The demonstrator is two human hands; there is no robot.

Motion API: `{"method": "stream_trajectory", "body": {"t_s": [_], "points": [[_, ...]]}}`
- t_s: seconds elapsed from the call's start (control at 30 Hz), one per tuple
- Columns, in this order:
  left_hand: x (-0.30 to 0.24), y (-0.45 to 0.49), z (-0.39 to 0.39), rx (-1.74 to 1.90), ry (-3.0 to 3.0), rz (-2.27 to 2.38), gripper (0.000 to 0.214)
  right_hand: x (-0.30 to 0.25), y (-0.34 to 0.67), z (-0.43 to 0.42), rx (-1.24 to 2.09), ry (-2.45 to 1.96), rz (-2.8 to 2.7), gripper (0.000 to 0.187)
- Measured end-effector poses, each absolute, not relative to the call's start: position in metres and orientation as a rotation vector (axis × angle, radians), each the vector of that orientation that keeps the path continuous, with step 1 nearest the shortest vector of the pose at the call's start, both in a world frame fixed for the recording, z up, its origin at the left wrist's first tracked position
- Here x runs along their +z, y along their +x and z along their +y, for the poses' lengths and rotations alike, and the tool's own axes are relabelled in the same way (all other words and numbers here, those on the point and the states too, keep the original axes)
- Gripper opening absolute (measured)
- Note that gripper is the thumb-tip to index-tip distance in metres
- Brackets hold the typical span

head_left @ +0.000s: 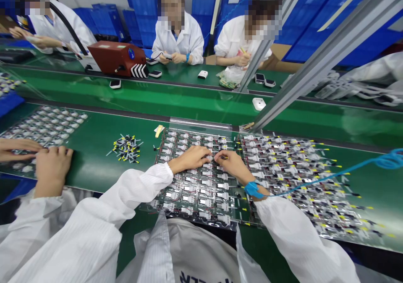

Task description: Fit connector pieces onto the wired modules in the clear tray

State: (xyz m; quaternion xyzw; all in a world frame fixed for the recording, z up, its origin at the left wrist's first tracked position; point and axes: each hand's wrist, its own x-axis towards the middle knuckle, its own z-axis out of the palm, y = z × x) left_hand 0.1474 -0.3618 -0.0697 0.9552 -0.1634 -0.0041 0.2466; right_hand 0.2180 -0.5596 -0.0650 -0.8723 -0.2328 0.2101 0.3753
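My left hand [194, 157] reaches over a clear tray [201, 124] of small circuit boards with white parts [189, 188]. Its fingers are bent together at one board in an upper row; what they grip is hidden. Just to its right, my right hand [232, 163] is closed in a pinch, with a small dark strip with a yellow tip [224, 157] showing at its fingers. A blue wrist strap [252, 189] circles the right wrist. Strips with yellow ends stick out from several boards along the right edge of this tray.
Right of me lies another tray of boards with yellow-tipped strips [283, 169], crossed by a blue cord [330, 176]. A pile of loose strips [126, 148] sits to the left. Beyond it, a co-worker's hands [52, 165] touch another tray. A metal post [302, 73] slants ahead.
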Motion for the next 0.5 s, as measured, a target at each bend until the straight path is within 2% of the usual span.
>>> {"method": "stream_trajectory", "body": {"t_s": [0.5], "points": [[-0.0690, 0.1467, -0.3627, -0.031, 2.624, -0.439, 0.024, -0.0673, 0.2187, -0.5575, 0.552, -2.242, -0.566, 0.019]]}}
